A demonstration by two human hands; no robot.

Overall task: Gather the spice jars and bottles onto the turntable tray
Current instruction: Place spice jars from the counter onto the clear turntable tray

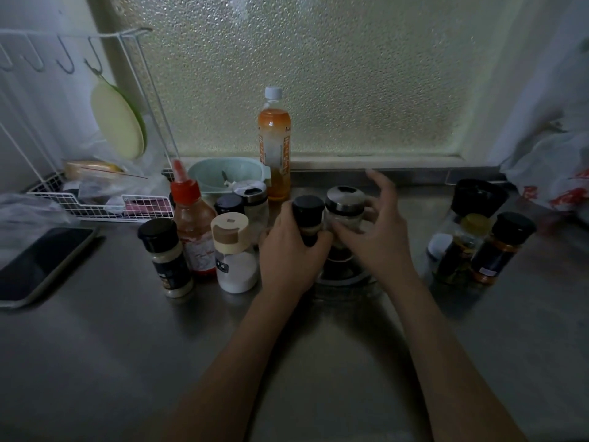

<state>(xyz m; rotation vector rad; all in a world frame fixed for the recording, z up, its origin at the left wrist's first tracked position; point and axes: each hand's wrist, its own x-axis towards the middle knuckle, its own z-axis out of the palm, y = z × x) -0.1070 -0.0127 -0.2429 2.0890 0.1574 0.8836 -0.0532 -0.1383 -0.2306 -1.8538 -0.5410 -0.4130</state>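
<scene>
My left hand (291,250) grips a black-capped jar (308,216) at the counter's middle. Beside it my right hand (377,228) wraps around a glass jar with a steel lid (345,205). Below both, the rim of a round metal turntable tray (342,277) shows, mostly hidden by my hands. To the left stand a black-capped powder jar (165,256), a red-capped sauce bottle (192,228), a beige-lidded white jar (234,253) and two dark-lidded jars (251,199). A tall orange bottle (274,145) stands behind. At the right stand several dark-capped jars (478,231).
A dark tray (41,263) lies at the left on the steel counter (127,362). A white wire rack (95,202) with a hanging green-rimmed disc (118,121) fills the back left. A pale green bowl (223,177) sits by the window sill. A plastic bag (554,173) lies back right.
</scene>
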